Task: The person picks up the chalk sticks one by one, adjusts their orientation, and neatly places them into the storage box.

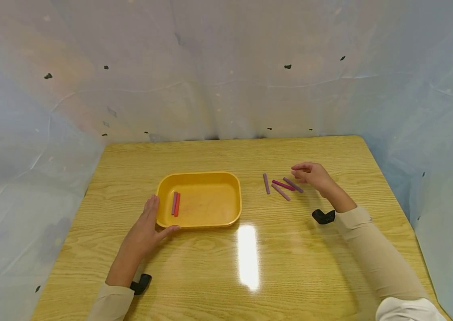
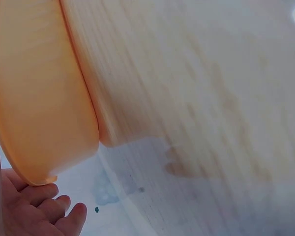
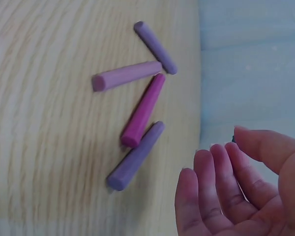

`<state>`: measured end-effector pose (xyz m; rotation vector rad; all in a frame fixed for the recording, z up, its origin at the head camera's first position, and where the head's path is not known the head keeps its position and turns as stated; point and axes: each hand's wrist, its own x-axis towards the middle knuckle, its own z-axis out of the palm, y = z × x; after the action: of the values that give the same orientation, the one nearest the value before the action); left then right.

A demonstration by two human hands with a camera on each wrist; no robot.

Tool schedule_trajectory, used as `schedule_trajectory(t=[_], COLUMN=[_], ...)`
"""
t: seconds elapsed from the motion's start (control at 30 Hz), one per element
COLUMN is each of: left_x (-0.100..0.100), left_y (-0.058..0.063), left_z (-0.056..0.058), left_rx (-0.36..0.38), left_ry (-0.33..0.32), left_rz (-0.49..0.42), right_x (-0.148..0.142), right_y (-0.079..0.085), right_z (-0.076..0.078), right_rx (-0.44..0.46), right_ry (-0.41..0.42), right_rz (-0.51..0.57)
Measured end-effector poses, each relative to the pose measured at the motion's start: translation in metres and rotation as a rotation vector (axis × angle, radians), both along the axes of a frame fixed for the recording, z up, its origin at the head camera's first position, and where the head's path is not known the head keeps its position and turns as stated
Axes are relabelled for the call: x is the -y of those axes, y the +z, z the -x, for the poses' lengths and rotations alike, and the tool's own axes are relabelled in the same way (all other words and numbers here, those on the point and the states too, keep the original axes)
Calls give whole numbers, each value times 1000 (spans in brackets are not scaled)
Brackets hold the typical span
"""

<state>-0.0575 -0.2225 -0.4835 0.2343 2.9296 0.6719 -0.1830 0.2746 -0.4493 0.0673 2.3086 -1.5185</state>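
A yellow plastic tray (image 1: pixel 210 226) stands on the table, with a purple stick (image 1: pixel 174 203) and a red stick (image 1: pixel 177 205) side by side in its left part. My left hand (image 1: pixel 146 223) rests against the tray's near left corner, fingers along the left side, thumb along the front. In the left wrist view the fingertips touch the tray's rim. Several slim clay- or chalk-like sticks lie right of the tray: a magenta stick (image 3: pixel 143 110), a pink-purple stick (image 3: pixel 128 76) and two purple ones. Just above and right of them hovers my right hand (image 1: pixel 312 176), fingers loosely bent, holding nothing.
The wooden table (image 1: pixel 194 285) has rounded far corners. Pale plastic sheeting (image 1: pixel 226 89) hangs behind it and at both sides. A bright light reflection (image 1: pixel 248 258) shows on the tabletop in front of the tray.
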Motion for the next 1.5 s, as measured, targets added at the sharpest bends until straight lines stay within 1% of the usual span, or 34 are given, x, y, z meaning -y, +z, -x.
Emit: schedule_trajectory(t=[0.17,0.4,0.67,0.9,0.97,1.13,1.33,1.5], left_x=[0,-1,0,1,1,0,0,0], left_y=[0,1,-1,-1,-1,-1,0,-1], left_z=[0,1,1,1,0,0,0,1], left_rx=[2,0,-4,-1,-1,-2,-8,-4], left_ry=[-2,-5,-4,-2,-2,2,6,7], left_rz=[-1,-3,-2,-11,-13,-14,-10,-3], right_x=[-2,-4,-2,-1,-1,-1,3,4], right_y=[-8,-19,-28,-34,-36,-38,-34,-31], right_z=[0,1,1,2,3,4,5,6], right_rx=[-20,-67,-105,-72,-80,-102,-84,-74], right_ry=[18,46,74,79,90,113,115,142], right_rz=[-54,-178,-253,-276,-301,-346,-382,-403])
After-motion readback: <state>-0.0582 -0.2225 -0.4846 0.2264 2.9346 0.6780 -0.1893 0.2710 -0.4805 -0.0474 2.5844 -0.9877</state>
